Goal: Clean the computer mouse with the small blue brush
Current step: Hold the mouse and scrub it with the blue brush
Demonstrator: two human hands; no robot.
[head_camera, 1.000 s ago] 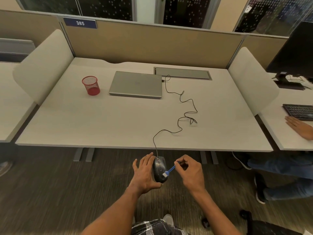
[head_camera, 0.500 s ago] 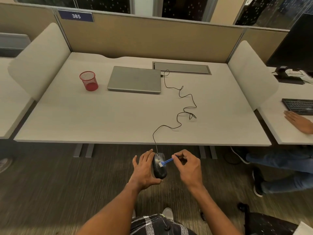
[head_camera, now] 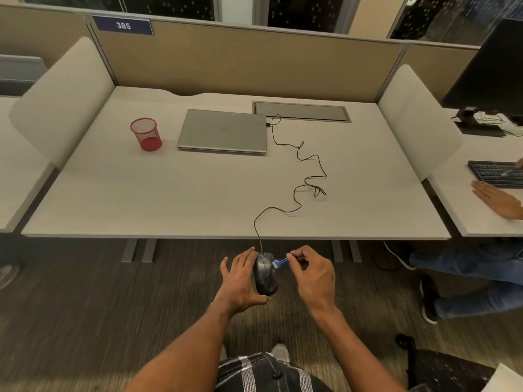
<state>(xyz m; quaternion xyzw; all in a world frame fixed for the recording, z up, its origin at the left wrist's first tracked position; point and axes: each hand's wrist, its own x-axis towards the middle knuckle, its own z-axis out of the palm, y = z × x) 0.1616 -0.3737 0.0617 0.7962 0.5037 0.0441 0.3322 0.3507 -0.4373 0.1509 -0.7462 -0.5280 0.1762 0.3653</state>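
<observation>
Black-and-white checked fabric fills the bottom edge, at the person's lap, with both bare forearms reaching forward from it. Left hand is open, fingers loosely spread, palm and thumb cupping the left side and rear of the computer mouse. Mouse is dark, held off the desk, in the air in front of the near desk edge, its nose pointing away from the person. Right hand sits just right of the mouse; thumb and forefinger are pinched together on the handle end of the small blue brush, remaining fingers curled. Brush lies roughly level, its pale bristle end touching the mouse's upper right flank near the front, just past the left fingertips.

Mouse cable leaves the nose beyond the fingers, climbs over the desk edge, runs in loose kinks across the desk to the right side of the closed grey laptop. Red mesh cup stands upright left of the laptop, apart from it. Grey cable hatch lies behind the laptop's right corner. Partition sign reads 385. Far right: another person's hand rests flat on the next desk, near a black keyboard.
</observation>
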